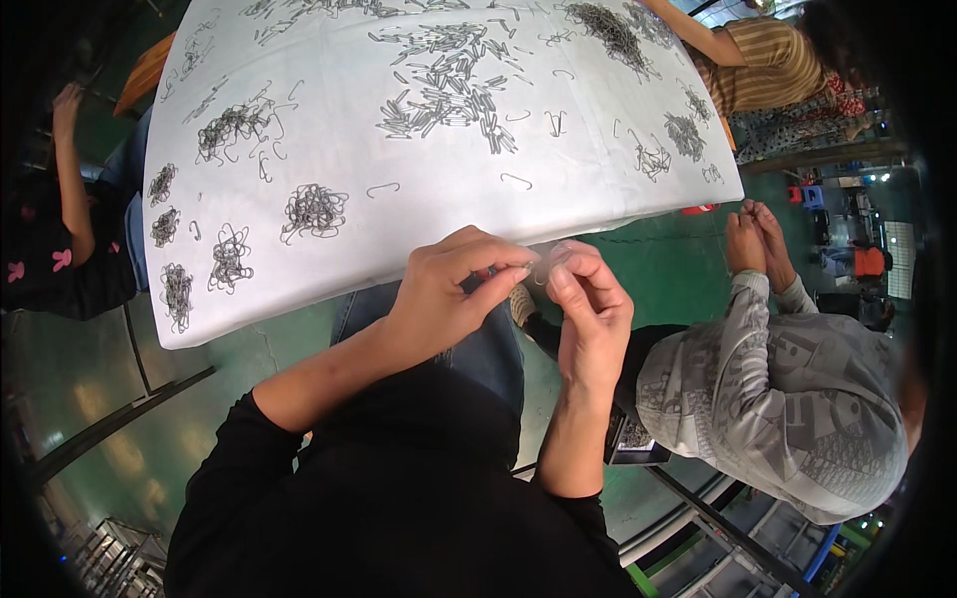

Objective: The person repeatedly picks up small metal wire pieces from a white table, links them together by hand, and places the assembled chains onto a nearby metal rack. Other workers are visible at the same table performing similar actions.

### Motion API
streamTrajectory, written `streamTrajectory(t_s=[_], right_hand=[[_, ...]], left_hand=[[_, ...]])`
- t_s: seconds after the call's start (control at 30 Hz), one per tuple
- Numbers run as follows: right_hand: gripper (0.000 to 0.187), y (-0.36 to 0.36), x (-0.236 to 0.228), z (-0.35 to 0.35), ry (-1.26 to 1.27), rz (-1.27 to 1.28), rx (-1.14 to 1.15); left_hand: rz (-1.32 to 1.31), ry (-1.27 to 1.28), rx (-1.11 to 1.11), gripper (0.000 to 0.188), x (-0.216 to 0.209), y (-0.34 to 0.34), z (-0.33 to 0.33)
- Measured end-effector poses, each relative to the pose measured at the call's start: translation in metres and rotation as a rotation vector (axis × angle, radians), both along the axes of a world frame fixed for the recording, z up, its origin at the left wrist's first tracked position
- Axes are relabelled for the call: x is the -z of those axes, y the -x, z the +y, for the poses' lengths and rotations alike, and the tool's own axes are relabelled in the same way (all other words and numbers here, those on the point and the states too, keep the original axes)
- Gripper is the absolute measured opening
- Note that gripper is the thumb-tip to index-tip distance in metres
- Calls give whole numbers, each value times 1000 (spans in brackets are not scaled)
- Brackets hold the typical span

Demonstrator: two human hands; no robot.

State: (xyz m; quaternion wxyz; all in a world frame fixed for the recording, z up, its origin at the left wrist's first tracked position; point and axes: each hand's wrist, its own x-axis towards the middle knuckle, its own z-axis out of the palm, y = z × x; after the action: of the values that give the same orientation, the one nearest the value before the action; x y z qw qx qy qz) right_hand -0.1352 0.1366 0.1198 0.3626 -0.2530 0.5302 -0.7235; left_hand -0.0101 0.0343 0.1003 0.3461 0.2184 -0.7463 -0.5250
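Just off the near edge of the white-covered table, my left hand and my right hand meet, thumbs and forefingers pinched. Between their fingertips is a small bent metal wire hook, mostly covered by the fingers. The left fingers are closed on its left end, and the right fingers pinch close beside it; their exact grip is hard to see. Closest on the table lies a tangled heap of wire hooks. Single hooks lie loose, one left of centre and one nearer my hands.
The white table carries more hook heaps at the left and far right. Short straight metal pieces spread across its middle. A person in a grey patterned jacket works at my right; others sit left and far right.
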Motion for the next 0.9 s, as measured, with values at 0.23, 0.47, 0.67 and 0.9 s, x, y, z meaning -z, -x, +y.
streamTrajectory(t_s=[0.23,0.47,0.67,0.9], right_hand=[[8,-20,10,-3,-35,233,217],[6,-33,20,-15,98,382,367],[7,-29,24,-14,82,369,355],[8,-26,33,-15,56,403,332]], left_hand=[[66,177,-28,23,6,4,4],[69,268,-105,21,27,0,-34],[-370,468,-397,9,87,-14,-162],[-574,928,-203,9,107,-5,-192]])
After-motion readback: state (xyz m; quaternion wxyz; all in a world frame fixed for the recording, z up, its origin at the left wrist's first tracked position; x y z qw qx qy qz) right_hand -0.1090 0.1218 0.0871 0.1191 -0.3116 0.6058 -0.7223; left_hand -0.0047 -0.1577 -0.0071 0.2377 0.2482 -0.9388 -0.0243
